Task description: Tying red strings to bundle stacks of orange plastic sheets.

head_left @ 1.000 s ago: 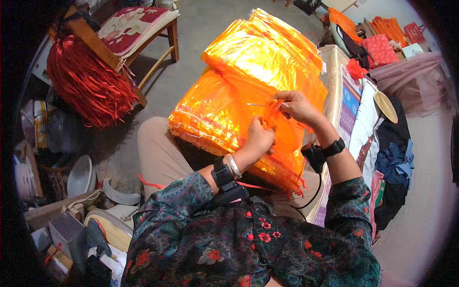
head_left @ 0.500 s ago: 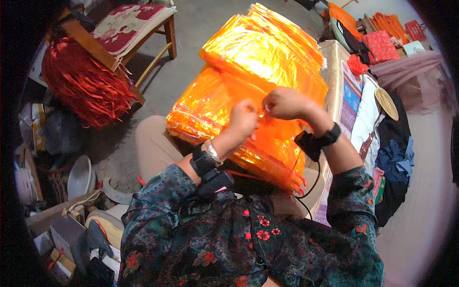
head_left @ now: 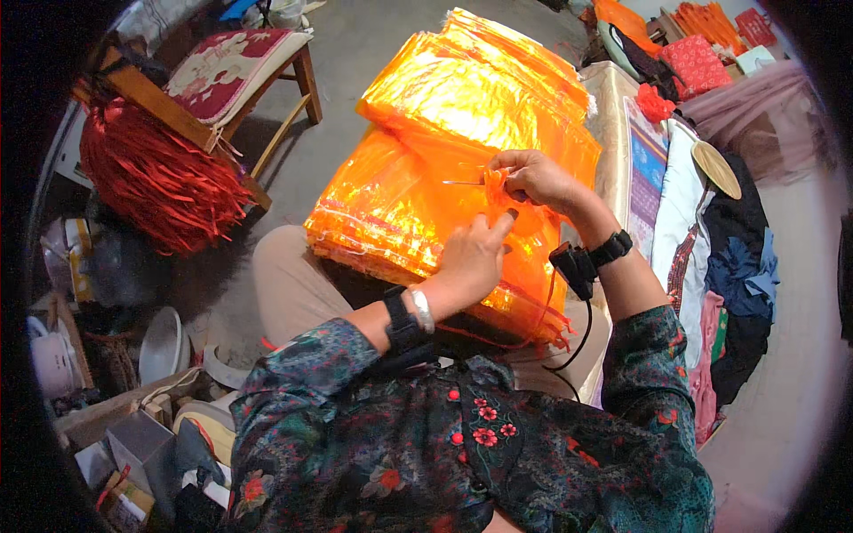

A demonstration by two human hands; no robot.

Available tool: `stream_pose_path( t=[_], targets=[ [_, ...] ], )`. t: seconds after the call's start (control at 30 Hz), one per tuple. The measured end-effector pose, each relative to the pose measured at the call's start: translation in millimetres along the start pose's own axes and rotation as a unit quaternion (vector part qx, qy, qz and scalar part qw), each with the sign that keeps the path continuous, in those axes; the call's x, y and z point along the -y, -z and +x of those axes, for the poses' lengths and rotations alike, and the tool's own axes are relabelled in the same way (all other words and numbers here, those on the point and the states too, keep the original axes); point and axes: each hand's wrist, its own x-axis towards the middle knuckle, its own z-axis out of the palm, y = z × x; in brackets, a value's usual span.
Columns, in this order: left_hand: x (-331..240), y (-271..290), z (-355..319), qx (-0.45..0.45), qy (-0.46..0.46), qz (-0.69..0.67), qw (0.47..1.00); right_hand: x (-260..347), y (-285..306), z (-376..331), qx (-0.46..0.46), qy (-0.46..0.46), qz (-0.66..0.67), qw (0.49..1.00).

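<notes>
A thick stack of shiny orange plastic sheets (head_left: 373, 191) lies across my lap. My right hand (head_left: 538, 182) is closed over the middle of it, pinching a bunched bit of orange plastic film (head_left: 496, 188). A thin metal needle (head_left: 462, 183) sticks out of that bunch toward the left. Just below, my left hand (head_left: 471, 262) has its index finger and thumb stretched out and apart, close to the bunch, with nothing visible in it. A thin red cord (head_left: 544, 320) curves near the stack's lower right edge. My left palm and its other fingers are partly hidden.
At the left, a wooden chair (head_left: 306, 84) with a patterned cushion stands by a bundle of red strips (head_left: 160, 169). Boxes (head_left: 142, 444) and a white basin (head_left: 163, 342) sit lower left. Clothes (head_left: 733, 275) and a round fan (head_left: 716, 171) lie on the right.
My left hand has gone from closed fingers to stretched ones and sits slightly lower. The needle now shows at my right hand, which has turned with the bunched film. The view has shifted a little.
</notes>
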Motion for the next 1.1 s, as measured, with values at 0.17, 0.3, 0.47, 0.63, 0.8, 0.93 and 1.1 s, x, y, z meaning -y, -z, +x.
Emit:
stream_pose_path(
  t=[0.17, 0.3, 0.47, 0.63, 0.8, 0.93, 1.1],
  targets=[
    [18.3, -4.0, 28.5, -0.048, -0.035, 0.038, 0.998, 2.9, 14.7, -3.2, -0.047, -0.001, -0.009, 0.999],
    [51.7, 21.2, 48.1, -0.115, -0.113, 0.028, 0.986, 0.9, 27.4, 1.5, -0.049, 0.014, -0.035, 0.998],
    [69.6, 35.4, 74.6, -0.097, -0.216, 0.102, 0.966, -7.3, 42.7, 11.5, -0.037, 0.057, -0.1, 0.993],
    [87.0, 44.3, 95.5, 0.009, -0.238, 0.092, 0.967, -4.3, 57.7, 23.5, 0.021, 0.049, -0.106, 0.993],
    [92.0, 55.3, 113.6, 0.064, -0.297, 0.055, 0.951, 19.4, 61.6, 24.3, 0.033, 0.026, -0.17, 0.985],
    [79.0, 63.5, 124.6, 0.152, -0.322, 0.102, 0.929, 19.6, 42.7, 26.1, 0.053, 0.09, -0.166, 0.981],
    [59.1, 63.6, 123.8, 0.147, -0.331, 0.091, 0.928, -11.4, 22.4, 30.3, -0.049, 0.139, -0.057, 0.987]
  ],
)
